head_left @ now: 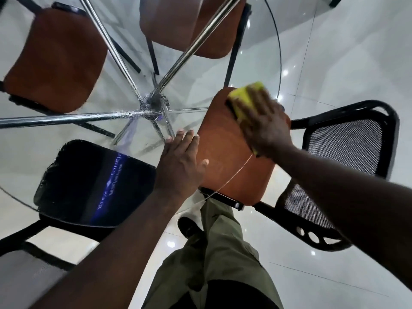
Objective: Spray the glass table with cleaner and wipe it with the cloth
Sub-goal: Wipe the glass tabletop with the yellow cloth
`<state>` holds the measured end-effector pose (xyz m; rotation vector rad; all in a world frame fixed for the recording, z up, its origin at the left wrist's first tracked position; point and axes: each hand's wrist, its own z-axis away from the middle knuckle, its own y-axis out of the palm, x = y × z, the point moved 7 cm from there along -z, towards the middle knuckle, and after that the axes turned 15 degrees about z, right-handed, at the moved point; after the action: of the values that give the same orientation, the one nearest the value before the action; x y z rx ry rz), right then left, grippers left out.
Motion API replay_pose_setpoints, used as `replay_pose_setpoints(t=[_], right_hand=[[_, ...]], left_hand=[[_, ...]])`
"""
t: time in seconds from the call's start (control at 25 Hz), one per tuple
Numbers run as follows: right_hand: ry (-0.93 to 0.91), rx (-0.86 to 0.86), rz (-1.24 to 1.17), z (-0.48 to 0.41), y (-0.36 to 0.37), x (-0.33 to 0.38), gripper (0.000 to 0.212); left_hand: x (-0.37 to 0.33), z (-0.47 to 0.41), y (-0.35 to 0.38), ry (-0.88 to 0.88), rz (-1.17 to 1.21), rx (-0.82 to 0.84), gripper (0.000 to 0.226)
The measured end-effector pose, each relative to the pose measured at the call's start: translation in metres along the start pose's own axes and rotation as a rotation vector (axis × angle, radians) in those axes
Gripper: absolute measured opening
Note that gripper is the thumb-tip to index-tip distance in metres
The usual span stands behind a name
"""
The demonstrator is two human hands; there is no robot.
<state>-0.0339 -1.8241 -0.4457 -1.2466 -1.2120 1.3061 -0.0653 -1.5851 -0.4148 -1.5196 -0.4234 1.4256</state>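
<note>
Fingers [254, 103] of the right hand [265, 126] lie spread flat over the yellow cloth [242, 97], pressing it onto the glass table [279, 63] near its right rim, probably to wipe with even pressure. The left hand [180, 161] rests flat on the glass, fingers straight and together, seemingly bracing the lean. An orange chair seat [227, 166] shows beneath.
</note>
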Motion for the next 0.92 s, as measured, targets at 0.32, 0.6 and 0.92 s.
replay_pose_setpoints(t=[0.32, 0.6, 0.92], right_hand=[[0.203, 0.122, -0.148, 0.076, -0.007, 0.052, 0.064], [0.350, 0.148, -0.173, -0.003, -0.011, 0.004, 0.065], [-0.463, 0.074, 0.008, -0.025, -0.027, 0.092, 0.062]], left_hand=[[-0.006, -0.003, 0.008, 0.015, -0.267, 0.105, 0.077], [0.009, 0.027, -0.016, 0.030, 0.042, -0.177, 0.045], [0.058, 0.057, -0.041, -0.119, 0.090, -0.328, 0.041]])
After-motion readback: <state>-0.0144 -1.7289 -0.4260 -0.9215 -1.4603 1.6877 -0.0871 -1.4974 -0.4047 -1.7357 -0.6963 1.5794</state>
